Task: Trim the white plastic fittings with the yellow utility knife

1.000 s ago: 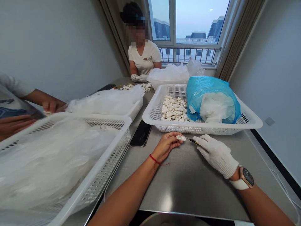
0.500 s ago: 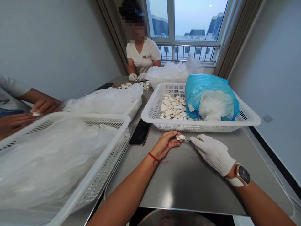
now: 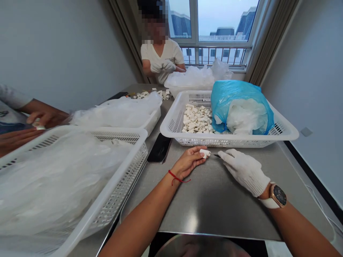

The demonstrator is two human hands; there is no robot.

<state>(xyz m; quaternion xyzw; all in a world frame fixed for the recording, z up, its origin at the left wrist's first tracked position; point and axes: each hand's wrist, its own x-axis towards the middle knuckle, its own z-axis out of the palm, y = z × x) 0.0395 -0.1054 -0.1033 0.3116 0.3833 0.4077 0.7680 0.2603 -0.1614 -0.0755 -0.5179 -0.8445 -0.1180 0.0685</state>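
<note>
My left hand (image 3: 189,161), bare with a red string at the wrist, pinches a short white tube (image 3: 205,153) between thumb and fingers. My right hand (image 3: 242,171) wears a white knit glove and is closed on a thin dark pointed tool (image 3: 216,155). The tool's tip points at the tube's right end, with a small gap between them. Its handle is hidden inside the glove, so its exact kind does not show. Both hands are just above the metal table (image 3: 203,200), in front of a white basket (image 3: 227,141).
In the basket lie many similar tubes (image 3: 197,119) and a blue plastic bag (image 3: 233,91). A phone (image 3: 159,149) lies left of my hands, beside a plastic-covered basket (image 3: 144,137). Two co-workers sit around: one person (image 3: 162,53) by the window, another person's hand (image 3: 43,119) at left.
The tube has turned in my left fingers, and the tool tip has drawn slightly away from it. The far co-worker's gloved hands have risen off the table.
</note>
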